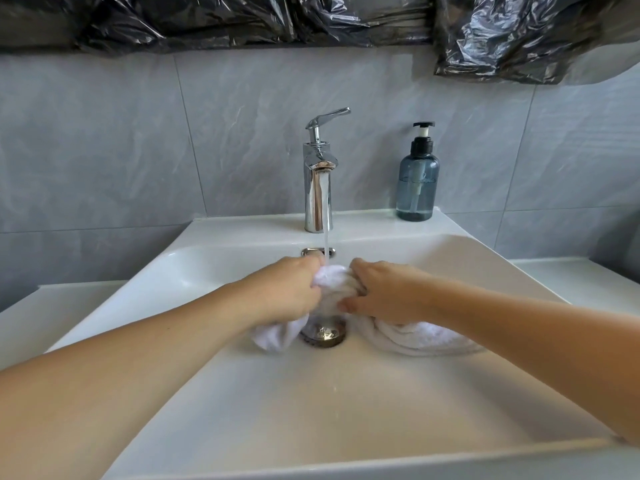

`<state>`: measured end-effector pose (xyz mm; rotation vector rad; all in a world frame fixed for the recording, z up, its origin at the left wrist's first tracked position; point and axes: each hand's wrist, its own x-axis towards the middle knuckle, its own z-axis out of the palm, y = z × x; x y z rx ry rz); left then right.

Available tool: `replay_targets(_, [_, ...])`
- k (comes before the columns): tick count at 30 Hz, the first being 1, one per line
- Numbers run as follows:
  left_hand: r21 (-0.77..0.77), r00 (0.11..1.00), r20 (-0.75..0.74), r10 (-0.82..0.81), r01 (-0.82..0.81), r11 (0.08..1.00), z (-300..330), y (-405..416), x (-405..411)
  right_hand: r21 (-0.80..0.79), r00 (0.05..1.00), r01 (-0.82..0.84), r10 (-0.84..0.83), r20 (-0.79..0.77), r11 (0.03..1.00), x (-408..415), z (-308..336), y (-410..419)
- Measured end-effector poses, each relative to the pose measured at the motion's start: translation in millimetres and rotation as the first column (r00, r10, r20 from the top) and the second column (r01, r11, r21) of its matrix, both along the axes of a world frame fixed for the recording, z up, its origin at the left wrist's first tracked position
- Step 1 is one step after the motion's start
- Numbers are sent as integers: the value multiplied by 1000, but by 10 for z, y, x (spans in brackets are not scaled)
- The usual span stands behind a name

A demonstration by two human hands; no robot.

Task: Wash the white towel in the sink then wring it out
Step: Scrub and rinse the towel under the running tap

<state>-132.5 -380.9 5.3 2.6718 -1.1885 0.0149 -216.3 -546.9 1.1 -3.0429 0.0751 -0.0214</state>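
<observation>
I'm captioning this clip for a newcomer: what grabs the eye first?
Both hands, left hand and right hand, bunch a white towel under the chrome faucet's running stream, mid-sink. A blue-grey soap dispenser stands on the sink's back ledge, right.

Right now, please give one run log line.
phase: washing | both hands grip white towel under running tap | wringing: not yet

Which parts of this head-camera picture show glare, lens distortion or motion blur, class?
Head view: bright glare streaks the crinkled black plastic sheeting and the polished chrome tap; wide-angle distortion bows the white ceramic sink rim and stretches the forearms at the edges; the running water stream is a smeared blur; the left hand, right hand and white towel look slightly soft; lighting is even, shadows faint.
</observation>
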Motion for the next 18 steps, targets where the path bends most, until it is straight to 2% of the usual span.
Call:
replay_targets(2, [-6,999,35,13,-13,1000,11,-51,81,-45,999,35,-33,40,998,42,-63,23])
replay_targets(4, [140,1000,19,-9,7,990,-26,-105,160,-185,1000,7,-2,26,983,99,-140,28])
replay_targets(6, [198,999,-41,-19,27,980,-98,-125,226,-303,1000,-21,26,11,953,151,-183,40])
replay_targets(7, [188,998,-50,-23,32,982,-128,-122,250,-298,1000,-20,20,-3,954,170,-175,50])
replay_targets(12, [210,991,115,-72,47,977,-30,-158,112,-259,1000,17,-21,-15,966,175,-119,76])
replay_targets(14, [150,993,58,-107,97,984,49,-158,5,-218,1000,6,-6,3,976,178,-122,62])
replay_targets(18, [96,978,-192,-86,106,990,120,-30,-111,-153,998,-53,55,7,987,106,-85,96])
